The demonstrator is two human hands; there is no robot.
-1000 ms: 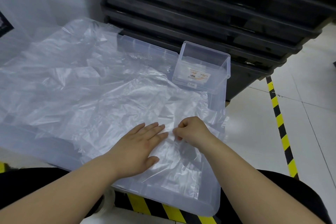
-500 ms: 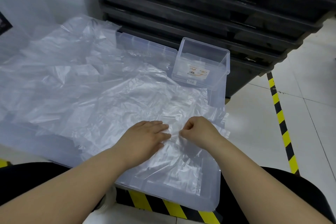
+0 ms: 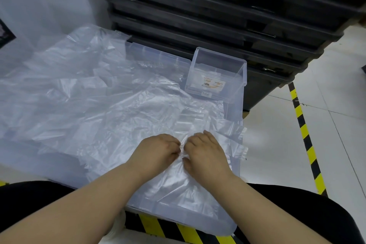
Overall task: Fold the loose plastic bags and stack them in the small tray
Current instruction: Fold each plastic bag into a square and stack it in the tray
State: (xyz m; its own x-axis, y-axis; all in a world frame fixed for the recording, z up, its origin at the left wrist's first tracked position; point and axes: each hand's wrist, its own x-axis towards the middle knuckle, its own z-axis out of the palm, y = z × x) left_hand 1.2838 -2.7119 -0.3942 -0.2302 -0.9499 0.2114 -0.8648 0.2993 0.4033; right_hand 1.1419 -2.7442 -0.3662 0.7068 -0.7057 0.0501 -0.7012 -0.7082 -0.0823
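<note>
Clear plastic film of one loose bag [image 3: 178, 182] lies crumpled at the near right of a large translucent bin [image 3: 235, 109], where the left hand [image 3: 158, 150] and the right hand [image 3: 206, 152], knuckles almost touching, each pinch it with curled fingers. More loose bags [image 3: 79, 95] spread leftward over the bin. The small tray [image 3: 215, 77] stands at the bin's far right corner, before stacked black crates [image 3: 198, 16].

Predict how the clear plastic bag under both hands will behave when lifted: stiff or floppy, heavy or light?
Probably floppy: the plastic bag is creased and bunches where the left hand and right hand pinch it. Likely very light, as the film is thin enough to see through. Its glossy sheen suggests it may slip.
</note>
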